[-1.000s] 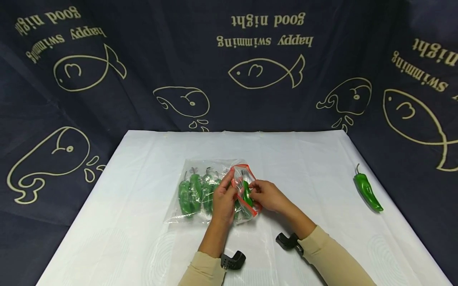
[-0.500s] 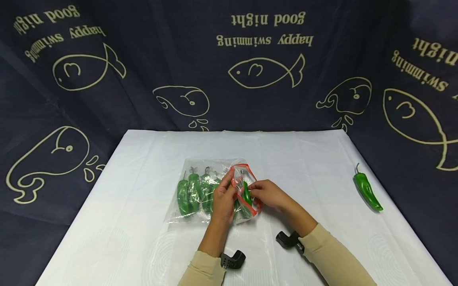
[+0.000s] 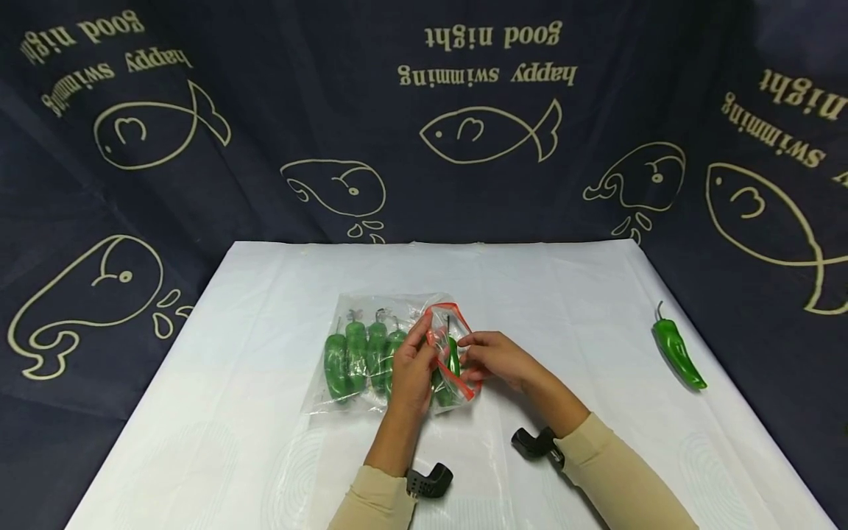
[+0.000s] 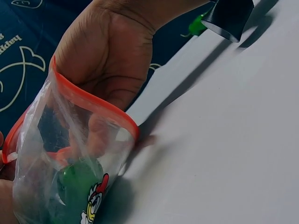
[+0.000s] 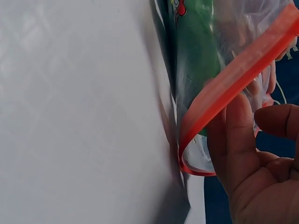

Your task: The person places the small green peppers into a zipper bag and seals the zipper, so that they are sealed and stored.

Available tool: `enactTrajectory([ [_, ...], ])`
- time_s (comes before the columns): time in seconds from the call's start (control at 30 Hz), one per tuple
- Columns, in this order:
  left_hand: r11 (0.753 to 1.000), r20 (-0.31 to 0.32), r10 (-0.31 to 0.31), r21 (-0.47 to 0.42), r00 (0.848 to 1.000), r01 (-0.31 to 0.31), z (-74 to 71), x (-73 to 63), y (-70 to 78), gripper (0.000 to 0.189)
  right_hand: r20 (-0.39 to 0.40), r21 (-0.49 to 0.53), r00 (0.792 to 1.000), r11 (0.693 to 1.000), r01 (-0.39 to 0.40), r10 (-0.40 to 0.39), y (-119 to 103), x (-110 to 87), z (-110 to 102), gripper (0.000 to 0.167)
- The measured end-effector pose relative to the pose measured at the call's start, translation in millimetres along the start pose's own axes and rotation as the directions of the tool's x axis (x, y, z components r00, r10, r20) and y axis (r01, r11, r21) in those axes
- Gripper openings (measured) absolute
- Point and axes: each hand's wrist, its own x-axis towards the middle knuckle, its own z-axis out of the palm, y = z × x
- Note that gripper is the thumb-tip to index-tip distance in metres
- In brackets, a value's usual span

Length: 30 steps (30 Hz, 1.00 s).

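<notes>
A clear zip bag (image 3: pixel 371 303) with a red-edged mouth lies on the white table, several green peppers (image 3: pixel 336 368) side by side inside. My left hand (image 3: pixel 412 368) pinches one side of the mouth and keeps it apart. Just inside the opening is another green pepper (image 3: pixel 453 356). My right hand (image 3: pixel 500 359) reaches into the mouth. In the right wrist view its fingers (image 5: pixel 240 126) extend past the red rim (image 5: pixel 233 77) beside the green pepper (image 5: pixel 198 56), with the thumb apart from them. In the left wrist view, the bag film covers the fingertips.
One loose green pepper (image 3: pixel 677 353) lies near the table's right edge. The white table (image 3: pixel 563 287) is backed by a dark cloth (image 3: pixel 265 73) with fish and whale drawings. Black wrist cameras (image 3: pixel 430 481) stick out from both wrists.
The peppers in the bag have shifted slightly left, and the pepper at the mouth sits deeper inside. My right fingers have loosened from it; my left hand has stayed in place.
</notes>
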Motion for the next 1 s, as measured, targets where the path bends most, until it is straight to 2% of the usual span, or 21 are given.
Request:
enactTrajectory([
  [0.37,1.000,0.004,0.002,0.021,1.000,-0.002,0.6,-0.7,1.9,0.063,0.027,0.009,1.000,1.000,-0.003,0.003,1,0.6,1,0.043],
  [0.6,0.999,-0.008,-0.015,0.028,1.000,0.015,1.1,0.0,1.9,0.063,0.004,-0.056,0.999,0.997,0.046,-0.046,-1,-2.0,-4,0.041],
  [0.7,1.000,-0.015,-0.016,0.024,1.000,0.016,1.7,0.4,1.8,0.063,-0.006,-0.135,0.994,0.985,0.107,-0.108,-3,-3.4,-12,0.038],
  [0.83,1.000,-0.022,-0.012,0.008,1.000,0.012,1.6,0.7,1.3,0.064,-0.015,-0.242,0.982,0.954,0.177,-0.186,-5,-7.1,-27,0.037],
  [1.0,1.000,-0.022,-0.004,0.014,1.000,0.004,0.8,0.9,0.0,0.065,-0.066,-0.327,0.966,0.920,0.216,-0.250,-8,-16.7,-53,0.040],
])
